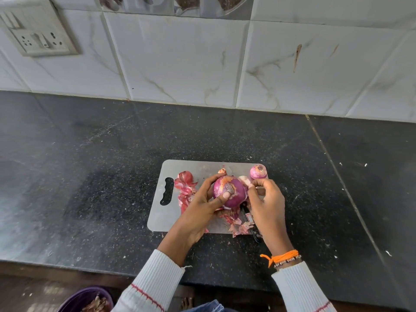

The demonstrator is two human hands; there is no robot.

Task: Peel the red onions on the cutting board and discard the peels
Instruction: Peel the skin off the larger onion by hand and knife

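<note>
Two hands on one red onion, mid-board

One big red onion (pixel 229 191) sits lower centre of frame, held just above the steel cutting board (pixel 202 170). Its cut root end faces the camera, so its axis runs toward the viewer. Left hand (pixel 203 204) cups it from the left w/ fingers curled behind and thumb pressed on the root end. Right hand (pixel 266 199) comes in from the right, fingers curled, pinching a pale bit of skin at the onion's upper right edge. Peeled small onion (pixel 258 172) at board's top right corner; unpeeled one (pixel 185 176) by the handle slot. Loose peels (pixel 239 226) along the board's near edge. Black counter (pixel 90 176) underneath; purple bin (pixel 87 298) bottom left.
</note>
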